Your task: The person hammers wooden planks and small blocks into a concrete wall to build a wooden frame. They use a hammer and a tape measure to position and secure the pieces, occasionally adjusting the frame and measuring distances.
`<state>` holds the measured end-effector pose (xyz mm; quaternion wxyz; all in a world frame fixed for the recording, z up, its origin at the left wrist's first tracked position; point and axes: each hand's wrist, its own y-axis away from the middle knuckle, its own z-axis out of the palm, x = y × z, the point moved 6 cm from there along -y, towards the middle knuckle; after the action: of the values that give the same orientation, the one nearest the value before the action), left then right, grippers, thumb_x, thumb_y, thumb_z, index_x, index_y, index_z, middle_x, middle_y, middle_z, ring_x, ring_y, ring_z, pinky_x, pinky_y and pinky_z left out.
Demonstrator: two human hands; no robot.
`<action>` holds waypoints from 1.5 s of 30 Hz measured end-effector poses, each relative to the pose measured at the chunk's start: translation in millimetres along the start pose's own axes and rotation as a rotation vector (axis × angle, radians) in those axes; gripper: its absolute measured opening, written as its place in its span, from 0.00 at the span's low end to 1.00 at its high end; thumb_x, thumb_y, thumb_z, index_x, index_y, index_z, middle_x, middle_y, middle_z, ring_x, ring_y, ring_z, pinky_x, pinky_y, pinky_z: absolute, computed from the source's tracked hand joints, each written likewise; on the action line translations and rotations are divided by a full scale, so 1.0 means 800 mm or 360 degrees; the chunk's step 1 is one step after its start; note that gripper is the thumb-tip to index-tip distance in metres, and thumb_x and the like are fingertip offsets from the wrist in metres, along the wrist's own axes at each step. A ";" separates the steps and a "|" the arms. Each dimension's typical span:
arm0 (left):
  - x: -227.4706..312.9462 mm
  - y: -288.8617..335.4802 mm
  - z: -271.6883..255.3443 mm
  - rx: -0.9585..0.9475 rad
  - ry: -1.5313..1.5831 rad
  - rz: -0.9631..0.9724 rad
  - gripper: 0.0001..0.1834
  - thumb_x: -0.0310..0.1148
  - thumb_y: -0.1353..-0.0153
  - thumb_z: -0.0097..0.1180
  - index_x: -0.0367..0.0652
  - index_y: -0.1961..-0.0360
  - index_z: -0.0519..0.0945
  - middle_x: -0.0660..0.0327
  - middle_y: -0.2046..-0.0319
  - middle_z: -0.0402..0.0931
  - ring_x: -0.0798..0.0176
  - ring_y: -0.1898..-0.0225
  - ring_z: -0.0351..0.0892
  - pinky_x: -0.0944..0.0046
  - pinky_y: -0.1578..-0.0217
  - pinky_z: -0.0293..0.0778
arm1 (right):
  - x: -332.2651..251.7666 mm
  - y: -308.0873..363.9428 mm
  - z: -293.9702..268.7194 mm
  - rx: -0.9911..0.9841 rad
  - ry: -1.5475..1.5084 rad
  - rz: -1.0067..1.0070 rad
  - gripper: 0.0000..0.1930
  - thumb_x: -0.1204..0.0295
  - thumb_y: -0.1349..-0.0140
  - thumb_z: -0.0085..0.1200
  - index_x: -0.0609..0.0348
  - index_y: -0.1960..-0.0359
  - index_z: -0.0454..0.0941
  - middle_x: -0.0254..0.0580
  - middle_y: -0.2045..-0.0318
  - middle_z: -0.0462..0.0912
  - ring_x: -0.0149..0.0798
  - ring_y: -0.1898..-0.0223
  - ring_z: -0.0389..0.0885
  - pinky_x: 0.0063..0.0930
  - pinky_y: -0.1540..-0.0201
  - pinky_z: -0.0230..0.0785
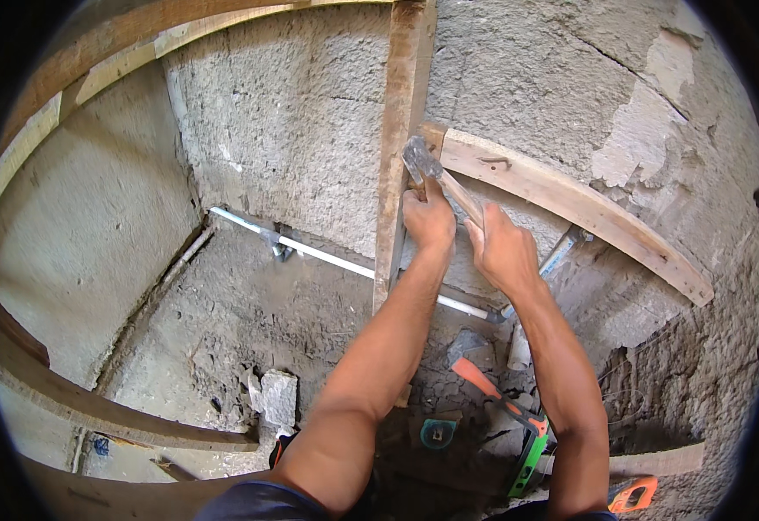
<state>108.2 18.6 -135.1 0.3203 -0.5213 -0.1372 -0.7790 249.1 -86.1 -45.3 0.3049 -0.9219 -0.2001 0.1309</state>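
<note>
My right hand (pixel 505 247) grips a hammer by its wooden handle (pixel 463 198). The worn grey hammer head (pixel 423 161) is just in front of an upright wooden post (pixel 401 113), close to where a horizontal plank (pixel 561 187) meets it. Right below the hammer head, my left hand (pixel 431 215) is closed against the post, thumb raised. Whatever its fingers pinch is hidden by the hammer head and the hand. A bent nail (pixel 496 161) sticks out of the plank.
A white pipe (pixel 327 257) runs along the wall's base behind the post. Below my arms lie a teal tape measure (pixel 437 432), an orange-handled tool (pixel 483 380), a green level (pixel 529 464) and an orange saw handle (pixel 633 495). Rubble (pixel 277 398) and curved-looking boards (pixel 119 417) are at left.
</note>
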 end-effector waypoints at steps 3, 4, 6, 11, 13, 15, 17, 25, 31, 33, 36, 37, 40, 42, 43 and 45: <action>-0.001 0.002 0.005 -0.0039 0.0096 -0.0033 0.26 0.53 0.26 0.60 0.37 0.61 0.72 0.58 0.79 0.75 0.65 0.87 0.73 0.64 0.89 0.67 | -0.001 0.001 0.005 0.0021 -0.0025 0.0026 0.16 0.61 0.27 0.56 0.62 0.51 0.72 0.66 0.64 0.86 0.72 0.66 0.86 0.63 0.61 0.78; 0.002 0.002 0.007 -0.0040 0.0171 0.0022 0.27 0.54 0.26 0.60 0.37 0.61 0.71 0.58 0.78 0.74 0.65 0.87 0.73 0.64 0.89 0.66 | 0.001 0.002 0.007 -0.0010 0.0002 0.0067 0.17 0.61 0.27 0.56 0.63 0.50 0.72 0.67 0.65 0.86 0.72 0.65 0.85 0.63 0.61 0.78; -0.001 0.004 0.005 0.0022 0.0152 -0.0037 0.29 0.53 0.29 0.63 0.31 0.62 0.75 0.49 0.71 0.79 0.53 0.71 0.79 0.53 0.67 0.73 | 0.001 0.005 0.006 0.0031 -0.0022 0.0087 0.18 0.60 0.26 0.56 0.62 0.48 0.72 0.68 0.67 0.85 0.73 0.65 0.85 0.63 0.60 0.77; 0.007 0.006 0.002 0.0009 0.0162 0.0003 0.29 0.52 0.30 0.64 0.29 0.61 0.78 0.39 0.64 0.83 0.41 0.61 0.83 0.47 0.55 0.76 | -0.005 0.010 -0.001 0.0045 -0.0006 0.0009 0.17 0.60 0.26 0.56 0.62 0.50 0.72 0.66 0.66 0.86 0.70 0.65 0.86 0.62 0.60 0.78; 0.016 0.007 0.002 -0.0024 0.0059 0.0022 0.29 0.53 0.29 0.62 0.30 0.61 0.77 0.39 0.64 0.83 0.39 0.61 0.83 0.44 0.53 0.75 | -0.005 0.006 -0.001 -0.0019 -0.0026 0.0037 0.17 0.59 0.26 0.55 0.62 0.50 0.71 0.66 0.66 0.86 0.71 0.64 0.86 0.63 0.59 0.77; 0.017 0.011 0.000 -0.0023 -0.0052 -0.0154 0.28 0.52 0.28 0.61 0.31 0.57 0.77 0.41 0.64 0.83 0.42 0.63 0.83 0.45 0.55 0.76 | -0.003 0.000 0.001 -0.0114 0.0073 0.0085 0.18 0.58 0.25 0.53 0.62 0.50 0.70 0.68 0.67 0.86 0.72 0.64 0.86 0.64 0.59 0.77; 0.024 0.017 0.001 -0.0144 0.0134 -0.0157 0.27 0.51 0.27 0.60 0.32 0.51 0.76 0.45 0.64 0.83 0.49 0.65 0.83 0.49 0.62 0.78 | 0.001 -0.007 0.004 -0.0165 0.0141 0.0134 0.19 0.57 0.24 0.52 0.62 0.49 0.69 0.69 0.67 0.86 0.73 0.64 0.86 0.65 0.58 0.76; -0.016 0.023 -0.023 -0.0708 0.0903 -0.0544 0.27 0.47 0.22 0.54 0.48 0.29 0.68 0.54 0.54 0.81 0.66 0.66 0.79 0.65 0.70 0.77 | 0.010 -0.007 0.000 -0.0171 0.0039 0.0077 0.19 0.56 0.23 0.50 0.61 0.47 0.69 0.71 0.67 0.85 0.75 0.62 0.85 0.66 0.57 0.75; -0.034 0.013 -0.015 -0.0595 0.0955 -0.0603 0.27 0.52 0.24 0.56 0.45 0.34 0.73 0.56 0.52 0.82 0.67 0.63 0.78 0.64 0.69 0.77 | 0.009 -0.011 -0.015 -0.0229 -0.0020 0.0102 0.19 0.57 0.23 0.52 0.62 0.46 0.72 0.68 0.66 0.84 0.74 0.61 0.84 0.62 0.59 0.73; -0.042 0.012 -0.011 -0.0583 0.0981 -0.0646 0.27 0.53 0.24 0.57 0.46 0.35 0.74 0.58 0.54 0.82 0.67 0.63 0.79 0.64 0.69 0.77 | 0.004 -0.003 -0.025 -0.0160 -0.0096 0.0089 0.18 0.58 0.24 0.54 0.63 0.49 0.73 0.68 0.67 0.84 0.73 0.63 0.85 0.61 0.60 0.75; -0.060 0.006 -0.008 -0.0568 0.0963 -0.0636 0.25 0.55 0.27 0.60 0.53 0.39 0.74 0.64 0.58 0.83 0.66 0.63 0.81 0.60 0.67 0.79 | -0.018 0.026 -0.039 -0.0037 -0.0106 -0.0108 0.19 0.57 0.27 0.58 0.62 0.52 0.76 0.63 0.69 0.84 0.66 0.66 0.86 0.56 0.63 0.77; -0.060 0.002 -0.005 -0.0597 0.1111 -0.0549 0.25 0.55 0.27 0.61 0.53 0.39 0.74 0.64 0.58 0.83 0.66 0.63 0.81 0.60 0.66 0.79 | -0.025 0.038 -0.041 -0.0045 -0.0085 -0.0136 0.19 0.56 0.29 0.60 0.61 0.52 0.77 0.61 0.70 0.84 0.64 0.67 0.86 0.53 0.64 0.78; -0.074 -0.003 -0.004 -0.0632 0.1013 -0.0578 0.23 0.55 0.26 0.60 0.53 0.40 0.75 0.64 0.57 0.83 0.67 0.62 0.81 0.60 0.67 0.81 | -0.067 0.065 -0.059 0.0158 0.0093 -0.0598 0.22 0.52 0.33 0.65 0.58 0.52 0.79 0.52 0.70 0.82 0.54 0.70 0.85 0.47 0.68 0.78; -0.072 -0.005 -0.005 -0.0664 0.1024 -0.0584 0.27 0.55 0.29 0.64 0.51 0.39 0.75 0.64 0.56 0.81 0.66 0.62 0.80 0.60 0.65 0.81 | -0.083 0.071 -0.070 0.0150 0.0114 -0.0661 0.24 0.50 0.36 0.66 0.57 0.51 0.79 0.49 0.69 0.82 0.52 0.71 0.84 0.46 0.70 0.77; -0.071 -0.005 -0.005 -0.0692 0.1016 -0.0642 0.29 0.56 0.31 0.67 0.50 0.39 0.75 0.63 0.56 0.80 0.66 0.61 0.80 0.60 0.64 0.81 | -0.090 0.068 -0.075 0.0095 0.0123 -0.0671 0.25 0.49 0.37 0.67 0.56 0.51 0.79 0.48 0.69 0.81 0.51 0.71 0.83 0.45 0.71 0.77; -0.060 -0.001 -0.007 -0.0675 0.1061 -0.0584 0.28 0.55 0.31 0.67 0.50 0.39 0.75 0.64 0.54 0.80 0.67 0.61 0.79 0.63 0.63 0.79 | -0.102 0.055 -0.088 0.0089 0.0291 -0.0726 0.24 0.50 0.34 0.65 0.57 0.50 0.78 0.49 0.69 0.82 0.52 0.72 0.84 0.45 0.71 0.78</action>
<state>115.5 33.2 -180.4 0.0892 -0.2624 0.0464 -0.9597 215.4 -191.3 -7.8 0.3686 -0.8521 -0.3710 -0.0198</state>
